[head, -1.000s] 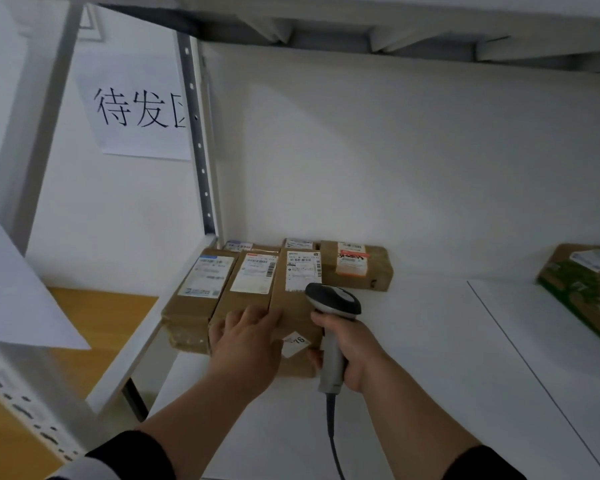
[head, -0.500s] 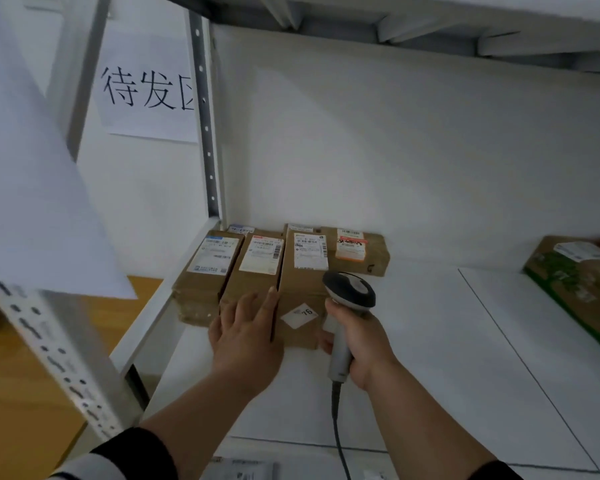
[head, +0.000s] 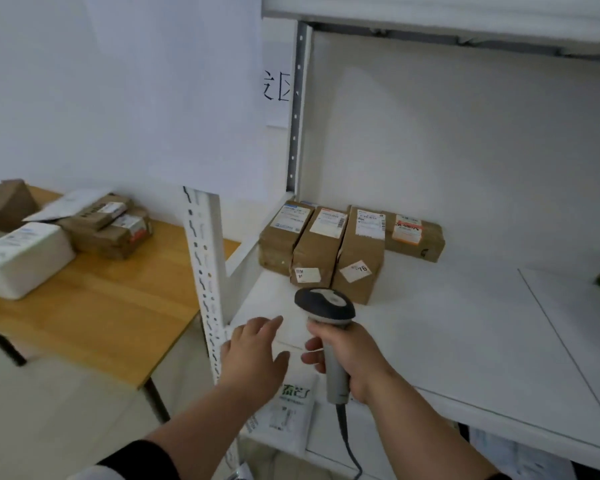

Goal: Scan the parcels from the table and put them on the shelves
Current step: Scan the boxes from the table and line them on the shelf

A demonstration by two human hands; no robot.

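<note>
Gripping scanner (head: 326, 308) by its handle, R hand (head: 352, 358) has fingers curled round it, just in front of brown parcels (head: 340, 249) on shelf (head: 465, 323). L hand (head: 253, 355) empty, fingers straight & slightly spread, near shelf's front edge, well short of parcels. More parcels on table (head: 111, 317), left of shelf.

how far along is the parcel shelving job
Done: four brown cardboard parcels sit in a row on the white shelf. In hand: the right hand grips the grey handheld scanner; the left hand is empty. Left: several brown and white parcels wait on the wooden table.
</note>
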